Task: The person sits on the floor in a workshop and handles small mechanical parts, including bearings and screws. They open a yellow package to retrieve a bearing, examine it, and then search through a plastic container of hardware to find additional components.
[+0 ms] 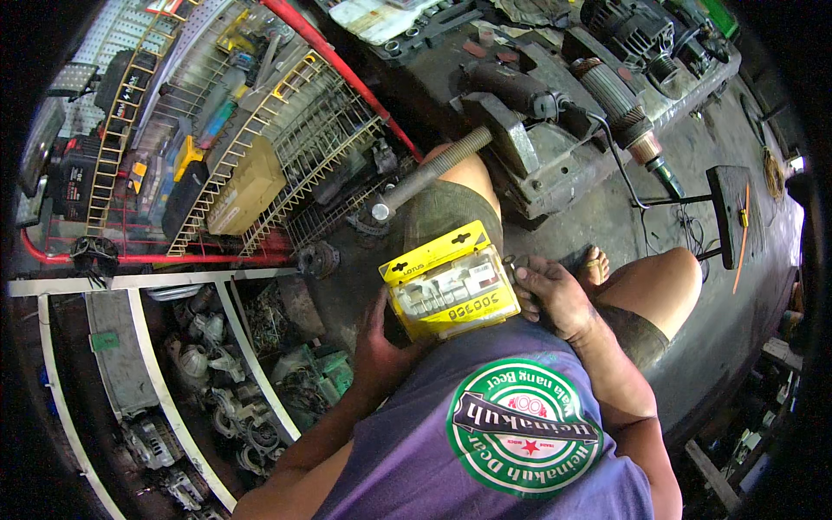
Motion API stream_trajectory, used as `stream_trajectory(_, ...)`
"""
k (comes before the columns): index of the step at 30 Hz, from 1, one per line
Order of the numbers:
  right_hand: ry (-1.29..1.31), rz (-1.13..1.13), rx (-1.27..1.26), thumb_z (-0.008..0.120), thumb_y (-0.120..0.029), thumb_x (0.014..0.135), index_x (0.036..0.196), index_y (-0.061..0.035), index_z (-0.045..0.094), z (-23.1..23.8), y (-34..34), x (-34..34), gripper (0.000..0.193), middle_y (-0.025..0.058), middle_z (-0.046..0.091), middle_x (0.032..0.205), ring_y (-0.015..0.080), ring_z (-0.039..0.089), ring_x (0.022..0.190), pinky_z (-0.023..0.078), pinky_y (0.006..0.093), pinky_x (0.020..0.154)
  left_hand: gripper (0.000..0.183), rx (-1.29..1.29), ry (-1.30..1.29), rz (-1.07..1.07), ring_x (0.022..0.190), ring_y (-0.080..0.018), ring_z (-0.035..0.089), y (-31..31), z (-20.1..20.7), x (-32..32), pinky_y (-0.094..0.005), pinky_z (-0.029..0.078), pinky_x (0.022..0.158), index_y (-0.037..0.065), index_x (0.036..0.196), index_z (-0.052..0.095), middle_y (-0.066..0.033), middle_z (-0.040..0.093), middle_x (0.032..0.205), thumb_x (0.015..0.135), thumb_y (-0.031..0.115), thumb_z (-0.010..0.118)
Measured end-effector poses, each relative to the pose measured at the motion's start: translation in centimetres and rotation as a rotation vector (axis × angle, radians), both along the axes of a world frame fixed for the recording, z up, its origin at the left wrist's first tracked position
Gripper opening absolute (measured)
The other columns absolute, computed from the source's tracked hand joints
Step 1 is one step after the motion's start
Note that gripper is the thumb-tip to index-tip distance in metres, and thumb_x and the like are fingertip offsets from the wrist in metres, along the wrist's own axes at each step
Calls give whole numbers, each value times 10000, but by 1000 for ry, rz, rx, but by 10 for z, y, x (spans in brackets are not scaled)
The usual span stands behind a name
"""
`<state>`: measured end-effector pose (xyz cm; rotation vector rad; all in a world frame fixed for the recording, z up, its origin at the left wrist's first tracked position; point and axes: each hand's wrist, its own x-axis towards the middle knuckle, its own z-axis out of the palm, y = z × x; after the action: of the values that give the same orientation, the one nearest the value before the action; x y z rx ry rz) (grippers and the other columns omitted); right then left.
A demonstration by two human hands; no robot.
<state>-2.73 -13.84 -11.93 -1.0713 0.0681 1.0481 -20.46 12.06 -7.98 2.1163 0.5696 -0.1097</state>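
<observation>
A yellow package (451,319) with a clear window is held up over my lap, tilted slightly. Several silvery cylindrical pieces (425,297) show through its window; I cannot tell exactly what they are. My left hand (381,342) grips the package along its left side and lower corner, with most of its fingers hidden behind it. At the package's right edge is my right hand (559,299), its fingers curled in. A small dark round thing shows by the thumb and fingertips, too small to name.
Beyond my knees stands a bench vise (511,139) with a long threaded screw. A motor armature (615,108) lies on the workbench, right of a cylindrical tool body (511,91). Left are a red-framed wire rack (290,113) with a cardboard box (247,186) and white-edged shelves (160,373) of metal parts.
</observation>
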Motion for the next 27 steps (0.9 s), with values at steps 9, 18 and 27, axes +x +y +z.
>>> stream_trajectory(9, 66, -90, 70, 584, -214, 1112, 1020, -45, 623, -11, -3, 0, 197, 0, 520, 716, 113, 458, 568, 387, 279, 510, 503, -344, -465, -69, 1468, -362, 513, 2, 3, 0, -487, 415, 1211, 117, 1226, 597, -225, 484, 1606, 838, 83, 915)
stream_trajectory(18, -312, -174, -366, 767, -122, 1001, 1114, 14, 742, 7, -10, 10, 179, 12, 738, 950, 85, 618, 823, 510, 267, 738, 248, -166, -355, -373, 1228, -317, 686, 20, 21, -20, -434, 569, 999, 120, 981, 671, -160, 704, 1293, 867, 114, 891)
stream_trajectory(27, -364, -224, -365, 742, -122, 964, 1057, -33, 691, 2, -14, 11, 138, -6, 625, 780, 105, 551, 646, 446, 301, 560, 199, -263, -443, -435, 1027, -277, 757, 24, 17, -17, -402, 606, 872, 100, 1010, 658, -131, 757, 1110, 911, 52, 824)
